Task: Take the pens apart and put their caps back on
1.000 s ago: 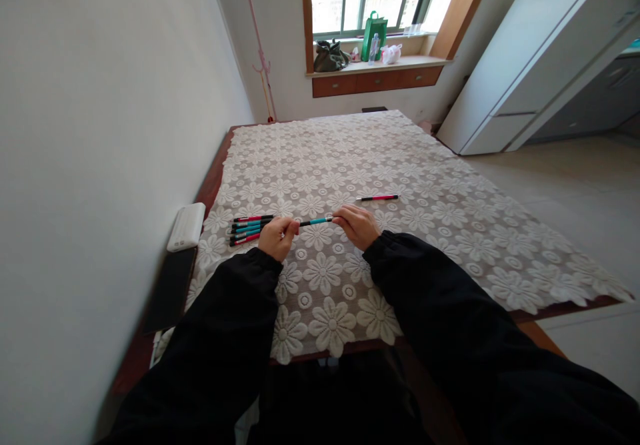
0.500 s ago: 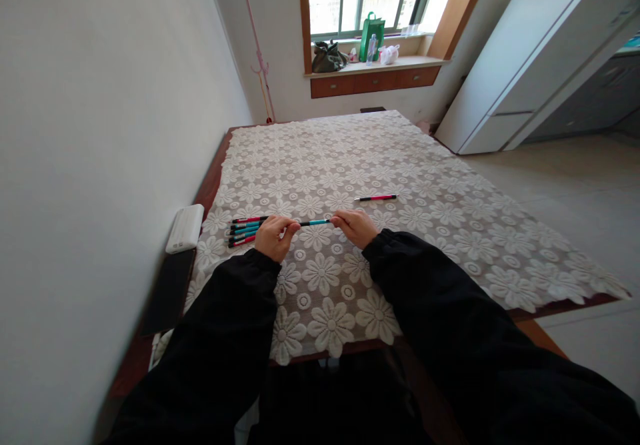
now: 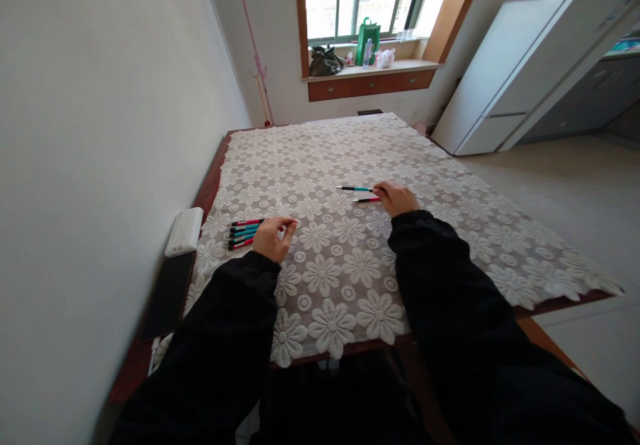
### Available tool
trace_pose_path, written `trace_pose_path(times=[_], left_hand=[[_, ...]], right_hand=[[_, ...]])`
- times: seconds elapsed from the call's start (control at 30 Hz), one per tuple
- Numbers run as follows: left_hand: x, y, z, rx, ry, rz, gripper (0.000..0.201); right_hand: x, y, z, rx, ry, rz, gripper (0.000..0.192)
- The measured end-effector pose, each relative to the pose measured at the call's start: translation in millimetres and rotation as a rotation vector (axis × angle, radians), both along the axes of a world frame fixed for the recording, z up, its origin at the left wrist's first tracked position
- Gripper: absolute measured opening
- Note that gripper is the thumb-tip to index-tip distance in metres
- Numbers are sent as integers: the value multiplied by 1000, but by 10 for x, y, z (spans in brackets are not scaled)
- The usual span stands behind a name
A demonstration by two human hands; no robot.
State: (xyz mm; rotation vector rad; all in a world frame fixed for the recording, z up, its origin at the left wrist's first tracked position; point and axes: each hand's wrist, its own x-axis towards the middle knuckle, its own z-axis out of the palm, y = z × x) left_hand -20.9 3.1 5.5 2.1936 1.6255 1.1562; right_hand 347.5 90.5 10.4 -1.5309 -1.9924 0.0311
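Note:
My right hand (image 3: 397, 198) pinches a blue and black pen (image 3: 356, 188) by its right end, with the silver tip pointing left. The held pen is just beyond a red and black pen (image 3: 367, 200) on the lace tablecloth (image 3: 330, 272), whose right end my hand hides. My left hand (image 3: 274, 238) is by the near left of the cloth, thumb and forefinger pressed together; whatever may be between them is too small to make out. Beside it lies a group of several red and blue pens (image 3: 243, 232), their right ends hidden behind the hand.
A white power bank-like box (image 3: 184, 232) and a dark flat object (image 3: 167, 295) lie along the table's left edge by the wall. Beyond the table are a windowsill with bags (image 3: 367, 42), a pink stand (image 3: 255, 52) and a white fridge (image 3: 505, 65).
The blue pen has left my left hand's fingertips. My right hand has carried it right and away from me, next to the red pen. My left hand stays almost in place.

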Motion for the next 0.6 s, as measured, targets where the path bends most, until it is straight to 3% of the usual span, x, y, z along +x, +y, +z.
trace_pose_path(times=[0.3,0.6], left_hand=[[-6,14,-9,-9,15,-3,19],[-10,24,-30,-5,2,-23,18]], right_hand=[[240,84,-73,-19,-108,27,30],[308,142,-223,28,-84,-113,30]])
